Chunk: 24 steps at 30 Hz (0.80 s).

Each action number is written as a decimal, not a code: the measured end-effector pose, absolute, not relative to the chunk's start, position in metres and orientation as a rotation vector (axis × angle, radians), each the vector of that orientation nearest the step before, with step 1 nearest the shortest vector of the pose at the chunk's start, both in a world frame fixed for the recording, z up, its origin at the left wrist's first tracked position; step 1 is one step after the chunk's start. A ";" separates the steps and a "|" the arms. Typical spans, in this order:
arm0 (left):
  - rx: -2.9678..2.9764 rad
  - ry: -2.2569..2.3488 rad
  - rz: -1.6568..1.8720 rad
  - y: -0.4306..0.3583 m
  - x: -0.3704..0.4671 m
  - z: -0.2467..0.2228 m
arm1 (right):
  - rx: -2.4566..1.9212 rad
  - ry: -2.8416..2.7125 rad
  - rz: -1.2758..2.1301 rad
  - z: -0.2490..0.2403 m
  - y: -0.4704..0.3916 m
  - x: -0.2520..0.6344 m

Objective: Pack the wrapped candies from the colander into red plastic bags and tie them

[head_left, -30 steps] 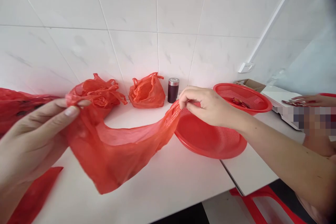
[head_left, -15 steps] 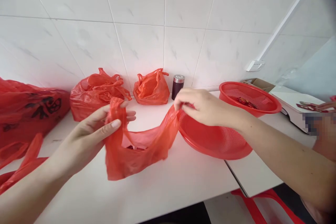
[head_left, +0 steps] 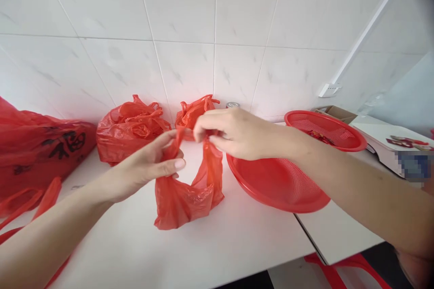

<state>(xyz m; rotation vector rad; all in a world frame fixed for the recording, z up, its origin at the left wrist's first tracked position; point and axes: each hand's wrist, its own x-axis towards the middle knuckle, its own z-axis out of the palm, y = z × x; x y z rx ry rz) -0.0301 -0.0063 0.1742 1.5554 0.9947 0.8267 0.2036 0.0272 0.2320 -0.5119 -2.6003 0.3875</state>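
Observation:
A small red plastic bag [head_left: 185, 203] hangs by its two handles over the white table [head_left: 142, 257]. My left hand [head_left: 149, 160] is closed on the left handle, thumb toward me. My right hand [head_left: 233, 131] pinches the right handle from above, its fingers bent. The two handles are close together at the top, and the bag's contents are hidden. Just right of the bag, partly under my right forearm, stands a red plastic colander [head_left: 267, 185]. Behind my hands is another red bag [head_left: 191, 110], partly covered.
A tied red bag [head_left: 125, 131] and a large red bag with black lettering [head_left: 44, 149] stand at left. A jar lid [head_left: 233, 105] shows behind my right hand. Farther right are a second colander [head_left: 356, 142] holding small red items and a white scale-like device [head_left: 383, 140].
My right hand has moved left toward my left hand, which has shifted slightly right. The bag's mouth has narrowed as its handles came together.

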 end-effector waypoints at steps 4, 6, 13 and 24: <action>1.640 1.027 0.629 0.004 -0.006 0.183 | -0.379 -2.576 0.612 0.229 0.033 0.170; 1.546 1.057 0.712 0.007 -0.002 0.181 | -0.409 -2.430 0.662 0.220 0.039 0.165; 1.350 1.134 0.750 0.015 -0.011 0.166 | -0.733 -2.275 0.948 0.177 0.049 0.189; 1.920 1.113 0.472 0.011 -0.030 0.164 | -0.689 -1.885 1.075 0.140 0.023 0.175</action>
